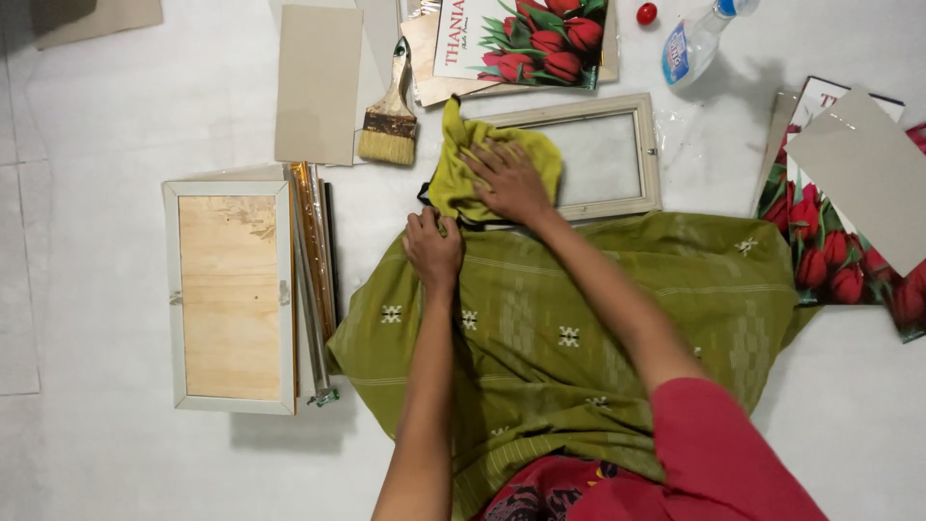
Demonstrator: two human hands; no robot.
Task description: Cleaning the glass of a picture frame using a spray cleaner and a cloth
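My right hand (508, 179) lies flat on a yellow-green cloth (461, 154), pressing it onto the left end of a pale wooden picture frame with a glass pane (644, 154) on the white floor. The cloth covers that end of the frame. My left hand (433, 249) is closed at the frame's near left corner, at the cloth's dark edge; what it grips is hidden. Both arms reach over an olive patterned fabric (617, 309) spread across my lap.
A frame lying face down with a plywood back (231, 294) is at the left, with thin strips (313, 260) beside it. A paintbrush (391, 121), grey cardboard sheets (318, 82), tulip prints (526, 39), a spray bottle (696, 39) and more prints (839, 232) surround the frame.
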